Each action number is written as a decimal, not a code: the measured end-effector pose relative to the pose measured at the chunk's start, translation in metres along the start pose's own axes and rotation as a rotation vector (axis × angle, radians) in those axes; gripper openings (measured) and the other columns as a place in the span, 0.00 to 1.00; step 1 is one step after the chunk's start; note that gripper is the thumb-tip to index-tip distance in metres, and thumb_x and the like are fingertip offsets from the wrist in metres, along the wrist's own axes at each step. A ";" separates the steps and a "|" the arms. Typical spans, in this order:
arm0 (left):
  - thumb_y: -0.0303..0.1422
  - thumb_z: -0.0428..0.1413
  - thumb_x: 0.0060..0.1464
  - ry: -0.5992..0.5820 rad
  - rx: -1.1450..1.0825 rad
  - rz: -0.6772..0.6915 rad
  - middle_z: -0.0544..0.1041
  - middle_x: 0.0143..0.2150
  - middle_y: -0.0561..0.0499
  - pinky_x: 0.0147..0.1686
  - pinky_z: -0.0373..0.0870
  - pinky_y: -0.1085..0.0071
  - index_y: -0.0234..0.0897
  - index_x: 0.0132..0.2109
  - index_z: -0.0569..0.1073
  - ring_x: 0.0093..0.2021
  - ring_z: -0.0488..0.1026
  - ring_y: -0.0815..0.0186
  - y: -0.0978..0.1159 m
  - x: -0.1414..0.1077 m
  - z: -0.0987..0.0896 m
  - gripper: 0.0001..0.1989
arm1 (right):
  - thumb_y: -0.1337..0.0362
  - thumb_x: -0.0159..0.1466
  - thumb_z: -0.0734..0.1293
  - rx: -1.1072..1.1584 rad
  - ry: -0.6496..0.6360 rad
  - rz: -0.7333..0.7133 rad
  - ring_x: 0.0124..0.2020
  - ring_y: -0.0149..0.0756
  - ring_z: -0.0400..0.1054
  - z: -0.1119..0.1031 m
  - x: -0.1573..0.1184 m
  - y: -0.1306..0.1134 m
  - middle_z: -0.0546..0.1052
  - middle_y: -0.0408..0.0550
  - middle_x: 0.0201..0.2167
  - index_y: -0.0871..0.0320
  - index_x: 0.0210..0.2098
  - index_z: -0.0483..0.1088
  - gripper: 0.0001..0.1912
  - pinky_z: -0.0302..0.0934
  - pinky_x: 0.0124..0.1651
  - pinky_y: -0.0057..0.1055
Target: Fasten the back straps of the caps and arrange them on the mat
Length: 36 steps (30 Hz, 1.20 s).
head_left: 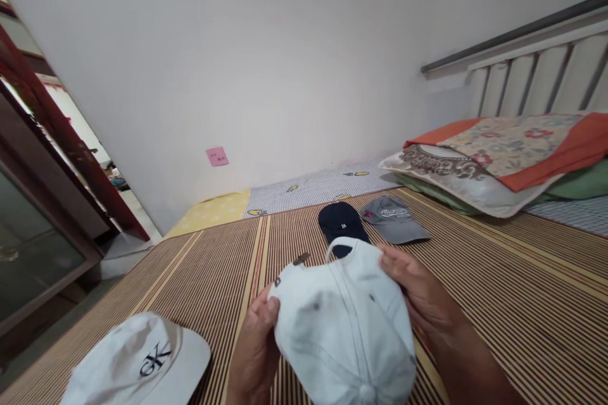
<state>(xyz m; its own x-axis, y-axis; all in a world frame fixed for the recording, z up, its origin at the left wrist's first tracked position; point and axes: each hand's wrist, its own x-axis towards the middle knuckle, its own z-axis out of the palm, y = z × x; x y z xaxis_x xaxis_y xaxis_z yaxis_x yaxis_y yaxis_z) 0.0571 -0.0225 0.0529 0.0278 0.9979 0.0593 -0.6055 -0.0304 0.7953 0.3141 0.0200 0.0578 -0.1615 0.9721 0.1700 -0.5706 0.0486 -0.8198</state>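
Between my two hands is a pale blue-white baseball cap [346,323], its crown button toward me and its back strap opening facing away. My left hand [259,335] grips the cap's left edge, thumb on the fabric. With my right hand [422,297] I pinch the rim on the other side. The strap end with a metal buckle [301,259] sticks up at the back edge. The cap's brim is hidden beneath it. A white cap [137,361] with dark letters lies to the left. Just beyond the held cap are a navy cap [342,221] and a grey cap [395,220].
A striped woven mat [199,285] covers the bed. Cushions [503,158] are stacked at the right, below a radiator [541,76] and a grey pipe [513,31]. Patterned cloth [308,188] runs along the white wall, which bears a pink note [217,156]. A doorway stands at the left.
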 end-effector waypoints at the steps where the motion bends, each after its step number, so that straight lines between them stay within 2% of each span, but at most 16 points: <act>1: 0.35 0.68 0.54 -0.035 0.051 -0.032 0.87 0.43 0.41 0.52 0.78 0.60 0.35 0.53 0.81 0.46 0.84 0.53 -0.001 0.000 -0.002 0.19 | 0.52 0.57 0.80 -0.065 -0.062 0.023 0.25 0.29 0.70 -0.001 -0.001 0.000 0.78 0.41 0.26 0.57 0.35 0.77 0.17 0.64 0.29 0.24; 3: 0.33 0.69 0.52 -0.034 0.097 -0.049 0.87 0.42 0.42 0.50 0.79 0.61 0.35 0.53 0.80 0.45 0.84 0.53 -0.001 0.000 -0.005 0.20 | 0.51 0.59 0.79 -0.145 -0.107 0.036 0.23 0.27 0.65 -0.003 -0.002 0.000 0.75 0.41 0.24 0.58 0.32 0.74 0.18 0.59 0.27 0.22; 6: 0.35 0.69 0.52 0.026 0.080 0.007 0.87 0.43 0.43 0.49 0.78 0.63 0.38 0.53 0.79 0.43 0.84 0.55 0.000 -0.001 -0.008 0.22 | 0.50 0.60 0.78 -0.105 -0.063 -0.010 0.24 0.27 0.63 -0.006 -0.003 0.000 0.72 0.39 0.24 0.57 0.31 0.71 0.19 0.57 0.28 0.22; 9: 0.36 0.69 0.51 -0.013 0.099 -0.002 0.86 0.43 0.43 0.47 0.78 0.65 0.37 0.52 0.79 0.42 0.84 0.56 0.002 -0.003 -0.008 0.22 | 0.50 0.62 0.77 -0.106 -0.079 -0.031 0.24 0.26 0.60 -0.010 -0.004 -0.003 0.70 0.39 0.24 0.58 0.31 0.71 0.19 0.54 0.28 0.22; 11: 0.36 0.70 0.51 -0.054 0.124 -0.028 0.86 0.40 0.43 0.45 0.78 0.65 0.36 0.50 0.79 0.40 0.84 0.57 0.001 -0.003 -0.007 0.20 | 0.50 0.62 0.77 -0.178 -0.131 -0.010 0.26 0.28 0.61 -0.011 -0.006 -0.008 0.71 0.41 0.26 0.58 0.32 0.73 0.18 0.55 0.29 0.23; 14: 0.35 0.70 0.50 -0.053 0.155 -0.033 0.85 0.37 0.46 0.42 0.78 0.67 0.37 0.46 0.79 0.37 0.83 0.60 0.002 -0.003 -0.007 0.17 | 0.49 0.61 0.77 -0.265 -0.188 0.018 0.30 0.32 0.65 -0.010 -0.009 -0.015 0.73 0.43 0.29 0.59 0.34 0.75 0.19 0.58 0.33 0.26; 17: 0.36 0.70 0.50 -0.070 0.196 -0.021 0.84 0.36 0.49 0.40 0.76 0.70 0.38 0.41 0.77 0.35 0.81 0.63 0.005 -0.004 -0.008 0.13 | 0.50 0.61 0.77 -0.257 -0.137 0.009 0.28 0.29 0.63 -0.007 -0.012 -0.020 0.73 0.41 0.28 0.58 0.33 0.73 0.19 0.56 0.32 0.25; 20: 0.38 0.70 0.50 -0.110 0.238 -0.032 0.82 0.35 0.50 0.36 0.74 0.73 0.37 0.40 0.76 0.33 0.79 0.65 0.009 -0.007 -0.008 0.14 | 0.51 0.61 0.77 -0.196 -0.109 -0.012 0.24 0.26 0.59 -0.004 -0.016 -0.023 0.70 0.38 0.24 0.57 0.33 0.72 0.18 0.52 0.28 0.22; 23: 0.39 0.71 0.48 -0.110 0.252 -0.046 0.80 0.32 0.52 0.32 0.71 0.75 0.37 0.41 0.76 0.31 0.76 0.68 0.011 -0.009 -0.003 0.17 | 0.51 0.62 0.76 -0.189 -0.162 -0.008 0.24 0.27 0.59 -0.004 -0.018 -0.025 0.71 0.39 0.24 0.57 0.33 0.72 0.17 0.52 0.27 0.23; 27: 0.38 0.72 0.47 -0.086 0.288 -0.062 0.78 0.29 0.55 0.28 0.69 0.78 0.36 0.37 0.75 0.26 0.72 0.73 0.012 -0.011 0.005 0.17 | 0.50 0.61 0.77 -0.269 -0.238 0.008 0.27 0.29 0.64 -0.003 -0.020 -0.028 0.75 0.42 0.28 0.57 0.36 0.74 0.18 0.54 0.30 0.24; 33: 0.38 0.72 0.49 -0.013 0.276 -0.070 0.78 0.27 0.56 0.25 0.69 0.79 0.36 0.38 0.75 0.23 0.72 0.73 0.015 -0.013 0.016 0.17 | 0.49 0.57 0.79 -0.304 -0.248 0.046 0.27 0.29 0.65 0.000 -0.021 -0.031 0.76 0.43 0.30 0.57 0.40 0.76 0.21 0.53 0.31 0.24; 36: 0.39 0.71 0.50 0.018 0.263 -0.082 0.78 0.26 0.56 0.24 0.68 0.80 0.35 0.38 0.75 0.23 0.72 0.74 0.014 -0.014 0.020 0.16 | 0.49 0.57 0.79 -0.341 -0.277 0.053 0.27 0.28 0.63 0.000 -0.020 -0.031 0.74 0.42 0.29 0.57 0.38 0.75 0.20 0.53 0.30 0.24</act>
<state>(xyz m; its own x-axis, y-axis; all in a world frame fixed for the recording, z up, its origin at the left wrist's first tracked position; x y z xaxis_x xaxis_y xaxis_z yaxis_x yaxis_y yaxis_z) 0.0641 -0.0384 0.0757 0.0525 0.9984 -0.0208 -0.3744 0.0390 0.9264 0.3352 -0.0011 0.0800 -0.4198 0.8793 0.2249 -0.2649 0.1183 -0.9570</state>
